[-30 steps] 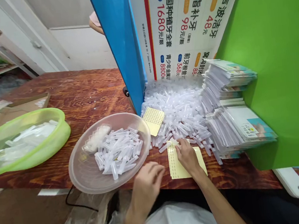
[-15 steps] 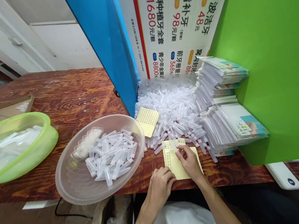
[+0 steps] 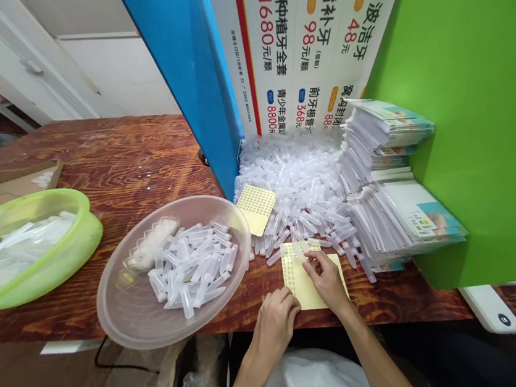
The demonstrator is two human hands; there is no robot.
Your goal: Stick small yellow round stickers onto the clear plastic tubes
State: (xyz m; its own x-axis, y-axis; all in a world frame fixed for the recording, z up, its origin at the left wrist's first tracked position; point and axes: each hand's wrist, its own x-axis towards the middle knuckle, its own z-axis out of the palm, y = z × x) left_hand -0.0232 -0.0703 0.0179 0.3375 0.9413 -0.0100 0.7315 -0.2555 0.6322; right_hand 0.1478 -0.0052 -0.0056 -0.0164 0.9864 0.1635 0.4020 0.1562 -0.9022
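Note:
On the table's front edge lies a yellow sticker sheet (image 3: 316, 292) with rows of small round labels on its left and upper part. My right hand (image 3: 326, 277) is over it, thumb and forefinger pinched on a small translucent plastic tube (image 3: 300, 251) near the sheet's top. My left hand (image 3: 276, 319) is closed, its curled fingertips at the sheet's lower left edge; what lies under those fingers is hidden. Beyond the sheet spreads a big pile of the same tubes (image 3: 294, 180), with a second sticker sheet (image 3: 257, 209) resting on its left side.
A clear plastic bowl (image 3: 122, 308) of tubes stands to the left, and farther left a green basin (image 3: 89, 228) of plastic pieces. Stacked printed cards (image 3: 410, 216) lean by a green panel (image 3: 479, 131). A blue panel (image 3: 183, 71) rises behind. A white device (image 3: 490, 310) lies right.
The view has shifted slightly. Both hands keep nearly the same place on the sheet, with the tube still in the right fingers.

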